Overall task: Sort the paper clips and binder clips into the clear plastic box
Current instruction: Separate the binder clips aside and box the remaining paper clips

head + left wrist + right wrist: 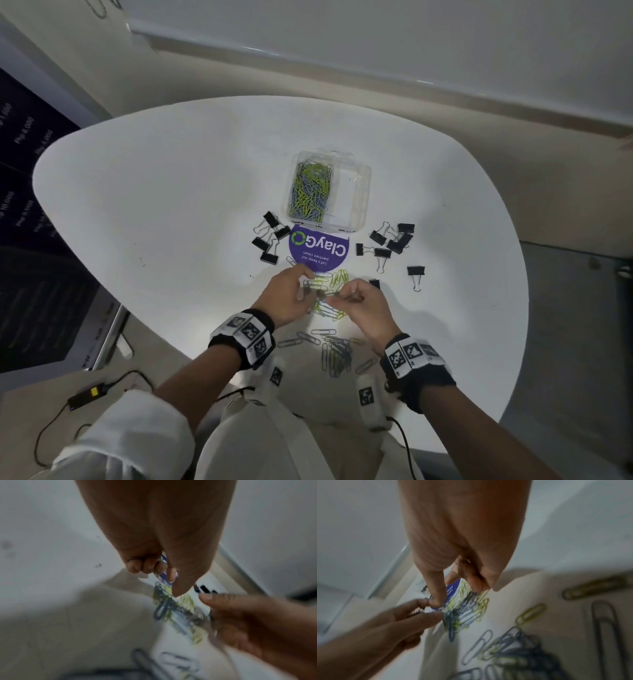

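Note:
The clear plastic box [359, 192] stands at the table's middle, with green and grey paper clips [310, 192] piled in its left compartment. Black binder clips lie in a left group [270, 236] and a right group [390, 240] beside the box. My left hand [310, 291] and right hand [337, 295] meet over a tangle of loose paper clips [334, 282]. Each hand pinches clips from it with curled fingers. In the right wrist view the left hand's thumb and forefinger [435, 615] nip the tangle [465, 609]. The left wrist view is blurred.
A purple ClayGo sticker [318, 248] lies in front of the box. More paper clips [337, 353] are scattered near the table's front edge, between my wrists. A lone binder clip [416, 274] lies to the right. A cable and adapter [87, 394] sit low at the left.

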{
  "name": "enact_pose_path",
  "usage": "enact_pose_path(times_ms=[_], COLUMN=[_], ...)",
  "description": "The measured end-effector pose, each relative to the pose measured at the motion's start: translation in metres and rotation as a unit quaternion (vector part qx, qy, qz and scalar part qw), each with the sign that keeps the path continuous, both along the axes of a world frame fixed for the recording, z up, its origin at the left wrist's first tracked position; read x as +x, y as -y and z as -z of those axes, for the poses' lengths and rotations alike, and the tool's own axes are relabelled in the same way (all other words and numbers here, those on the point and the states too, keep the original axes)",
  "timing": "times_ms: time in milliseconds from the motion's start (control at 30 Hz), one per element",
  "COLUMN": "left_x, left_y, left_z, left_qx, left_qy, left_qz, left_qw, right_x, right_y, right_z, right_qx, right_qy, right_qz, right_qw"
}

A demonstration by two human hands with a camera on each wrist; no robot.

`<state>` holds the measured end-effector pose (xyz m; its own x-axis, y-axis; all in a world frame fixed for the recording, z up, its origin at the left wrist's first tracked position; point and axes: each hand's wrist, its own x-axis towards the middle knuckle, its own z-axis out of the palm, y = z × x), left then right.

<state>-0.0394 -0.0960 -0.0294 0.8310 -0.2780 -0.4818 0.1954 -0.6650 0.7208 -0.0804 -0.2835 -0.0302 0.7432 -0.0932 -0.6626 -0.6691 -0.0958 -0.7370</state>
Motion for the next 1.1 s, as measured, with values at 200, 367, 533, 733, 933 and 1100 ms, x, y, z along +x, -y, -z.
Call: enact_pose_path(times_ms=[200, 367, 533, 733, 933, 1100], left_x=[0.004, 0.008, 0.010, 0.006, 0.012, 0.018], left_y=[0.006, 0.004, 0.002, 0.003, 0.007, 0.012], left_z=[0.015, 0.014, 0.016, 0.012, -0.001, 0.002], left_qx=[0.089, 0.101, 0.069, -0.037, -0.150, -0.152], left_qy=[0.147, 0.149, 0.106, 0.018, -0.117, -0.190], left_qz=[0.154, 0.160, 0.120, -0.042, -0.228, -0.274], left_qw=[0.973, 0.971, 0.985, 0.998, 0.955, 0.930], right_x=[0.004, 0.003, 0.001, -0.002, 0.000, 0.006], right_y=[0.002, -0.003, 0.000, 0.004, 0.006, 0.006], right_z=[0.009, 0.014, 0.018, 0.008, 0.006, 0.004], right_qx=[-0.192, -0.244, -0.223, -0.089, 0.035, 0.101], right_qy=[0.133, 0.171, 0.174, 0.116, 0.044, -0.040], right_qz=[-0.230, -0.274, -0.263, -0.168, -0.058, 0.028], right_qw=[0.945, 0.914, 0.922, 0.975, 0.997, 0.994])
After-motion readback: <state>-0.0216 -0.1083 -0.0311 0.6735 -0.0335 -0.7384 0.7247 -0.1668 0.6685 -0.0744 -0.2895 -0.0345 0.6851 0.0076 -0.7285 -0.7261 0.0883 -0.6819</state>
